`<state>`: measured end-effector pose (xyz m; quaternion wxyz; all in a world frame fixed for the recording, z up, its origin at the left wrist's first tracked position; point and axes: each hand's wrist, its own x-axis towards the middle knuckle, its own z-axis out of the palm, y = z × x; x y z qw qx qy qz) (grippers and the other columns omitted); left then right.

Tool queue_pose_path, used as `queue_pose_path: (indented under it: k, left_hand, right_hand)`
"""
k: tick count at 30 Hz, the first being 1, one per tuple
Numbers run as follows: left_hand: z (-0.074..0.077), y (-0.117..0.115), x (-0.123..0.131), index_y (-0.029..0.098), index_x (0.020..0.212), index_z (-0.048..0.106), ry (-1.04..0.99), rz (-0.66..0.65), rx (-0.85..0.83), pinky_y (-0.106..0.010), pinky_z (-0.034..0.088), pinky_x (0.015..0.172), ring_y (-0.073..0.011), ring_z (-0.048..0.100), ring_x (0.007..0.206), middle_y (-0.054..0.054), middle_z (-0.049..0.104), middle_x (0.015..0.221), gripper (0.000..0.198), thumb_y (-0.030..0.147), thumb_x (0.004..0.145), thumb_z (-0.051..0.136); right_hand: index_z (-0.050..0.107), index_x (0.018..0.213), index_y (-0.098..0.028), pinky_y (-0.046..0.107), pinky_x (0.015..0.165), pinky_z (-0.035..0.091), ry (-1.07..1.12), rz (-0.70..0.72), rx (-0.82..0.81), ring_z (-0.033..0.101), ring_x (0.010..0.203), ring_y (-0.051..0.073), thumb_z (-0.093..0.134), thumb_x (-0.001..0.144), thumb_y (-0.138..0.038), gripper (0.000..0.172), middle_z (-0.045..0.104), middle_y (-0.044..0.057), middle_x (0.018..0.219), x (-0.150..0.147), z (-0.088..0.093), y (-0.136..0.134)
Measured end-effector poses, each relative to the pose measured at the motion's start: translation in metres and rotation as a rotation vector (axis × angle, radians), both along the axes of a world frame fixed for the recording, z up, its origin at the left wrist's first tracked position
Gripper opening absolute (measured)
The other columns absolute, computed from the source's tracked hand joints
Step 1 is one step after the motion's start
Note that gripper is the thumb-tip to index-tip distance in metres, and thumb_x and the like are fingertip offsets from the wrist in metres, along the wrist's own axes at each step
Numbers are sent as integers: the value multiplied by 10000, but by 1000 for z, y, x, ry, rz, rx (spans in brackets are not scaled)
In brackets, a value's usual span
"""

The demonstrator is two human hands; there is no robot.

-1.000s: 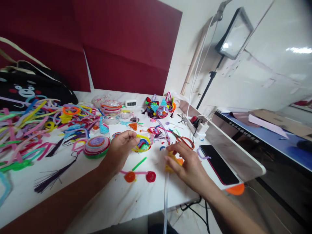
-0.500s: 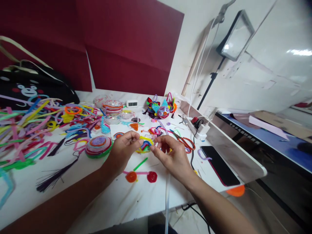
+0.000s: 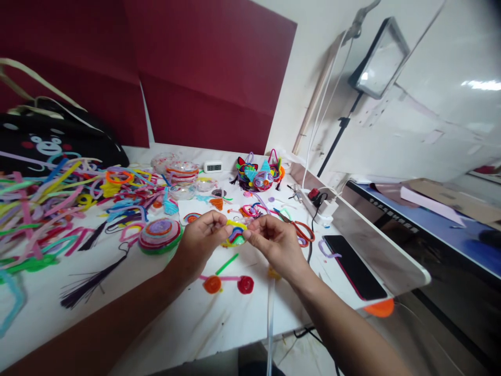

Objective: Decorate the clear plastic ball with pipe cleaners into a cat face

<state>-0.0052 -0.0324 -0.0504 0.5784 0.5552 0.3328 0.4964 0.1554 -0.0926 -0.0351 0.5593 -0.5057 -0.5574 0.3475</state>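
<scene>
Between my hands is a small rainbow-coloured pipe cleaner piece [image 3: 236,236] with a yellow outer band and blue, red and green curves inside. My left hand [image 3: 205,237] pinches its left side, and my right hand [image 3: 273,241] pinches its right side. Just below them on the table lie a short green pipe cleaner [image 3: 227,263], an orange coil [image 3: 212,284] and a red coil [image 3: 245,284], with a pink strip between the two coils. Left of my left hand sits a round coiled pipe cleaner piece [image 3: 159,235] in purple, pink and green.
Loose pipe cleaners [image 3: 50,209] are heaped at the left by a black bag [image 3: 50,138]. Orange-handled scissors [image 3: 303,231], a phone [image 3: 354,266] and a power strip [image 3: 323,206] lie to the right. Finished colourful pieces [image 3: 260,175] and a small clock [image 3: 213,167] stand behind.
My right hand has tilted slightly, its fingers closing nearer to the yellow band. The rainbow piece stays in about the same place between both hands.
</scene>
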Motion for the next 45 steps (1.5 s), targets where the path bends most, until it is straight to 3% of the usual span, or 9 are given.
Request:
queue_pose_path:
  k: [11, 18, 23, 27, 30, 33, 37, 42, 45]
  left_hand:
    - [2, 0, 0, 176, 727, 585, 9, 9, -16, -213, 353, 536, -98, 470, 575, 37, 540, 620, 193, 262, 643, 736]
    - [-2, 2, 0, 183, 722, 586, 15, -2, -3, -209, 330, 522, -93, 443, 567, 46, 513, 618, 181, 261, 652, 733]
    - [-2, 2, 2, 181, 694, 589, 15, -6, -12, -208, 328, 516, -89, 435, 551, 53, 497, 603, 167, 236, 629, 732]
    - [-2, 2, 2, 176, 686, 591, -14, -28, -25, -213, 351, 534, -93, 456, 562, 48, 515, 612, 169, 243, 628, 735]
    - [-2, 2, 2, 171, 696, 596, -39, -63, -39, -218, 366, 549, -98, 481, 578, 39, 541, 630, 176, 257, 642, 740]
    - [-2, 2, 2, 168, 701, 596, -57, -82, -66, -223, 375, 554, -98, 491, 576, 38, 550, 630, 181, 254, 645, 745]
    - [-1, 4, 2, 167, 718, 595, -80, -93, -105, -231, 394, 569, -105, 518, 585, 34, 586, 638, 188, 249, 642, 746]
    - [2, 7, 2, 155, 703, 588, -123, -101, -167, -235, 419, 575, -107, 543, 564, 29, 615, 610, 220, 245, 604, 762]
    - [4, 7, 3, 153, 713, 586, -153, -142, -208, -266, 469, 615, -134, 594, 588, 7, 659, 634, 256, 260, 581, 778]
  right_hand:
    - [654, 713, -168, 238, 506, 334, 106, 35, -79, 440, 532, 92, 826, 629, -462, 351, 569, -29, 618, 2, 3, 3]
    - [653, 682, -155, 217, 481, 322, 36, 32, -135, 443, 503, 79, 798, 640, -425, 310, 586, -26, 590, 4, 11, 3]
    - [651, 663, -159, 221, 520, 393, 38, 85, -168, 509, 531, 88, 792, 617, -328, 225, 628, -16, 616, 7, 15, 7]
    - [616, 695, -164, 233, 544, 407, 9, 113, -161, 499, 538, 88, 822, 602, -344, 288, 578, -41, 611, 13, 14, 10]
    - [612, 794, -172, 248, 599, 413, -142, 36, -89, 503, 623, 106, 837, 602, -354, 347, 576, -36, 702, 18, 13, 12]
    - [618, 936, -185, 295, 750, 442, -287, -28, -17, 558, 835, 155, 832, 620, -358, 420, 623, 15, 938, 23, 14, 14]
    - [591, 1026, -191, 330, 858, 461, -175, 132, -38, 585, 984, 185, 830, 619, -327, 491, 624, 41, 1036, 24, 17, 21]
    - [553, 1016, -199, 267, 671, 519, 146, 360, -157, 593, 655, 94, 846, 561, -233, 543, 642, -20, 882, 21, 17, 33]
    - [554, 990, -188, 226, 621, 513, 238, 406, -196, 604, 595, 82, 827, 537, -135, 532, 656, -53, 757, 19, 17, 38]
